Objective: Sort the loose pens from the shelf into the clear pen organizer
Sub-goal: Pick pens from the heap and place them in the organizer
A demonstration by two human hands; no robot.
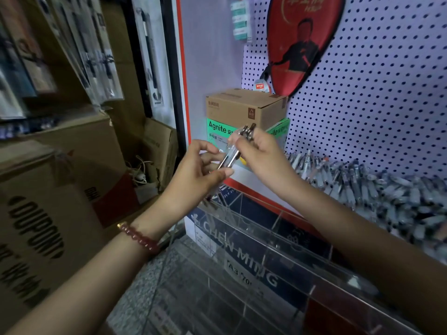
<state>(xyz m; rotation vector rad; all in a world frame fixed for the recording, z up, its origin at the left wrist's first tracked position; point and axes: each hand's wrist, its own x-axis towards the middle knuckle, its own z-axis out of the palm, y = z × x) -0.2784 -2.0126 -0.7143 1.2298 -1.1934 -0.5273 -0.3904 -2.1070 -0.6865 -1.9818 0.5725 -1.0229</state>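
A small bundle of clear-barrelled pens [233,151] is held in the air between both hands, tilted up to the right. My left hand [193,175] pinches the lower end with thumb and fingers. My right hand [260,153] grips the upper end, where the dark clips stick out. Below the hands stands the clear pen organizer [278,240] with slanted dividers. A large heap of loose pens [377,187] lies on the shelf to the right, along the pegboard.
A cardboard box with a green Agnite label [242,112] stands behind the hands. A red paddle cover [302,39] hangs on the white pegboard [387,93]. Stacked cardboard boxes [48,201] and hanging packaged goods fill the left side.
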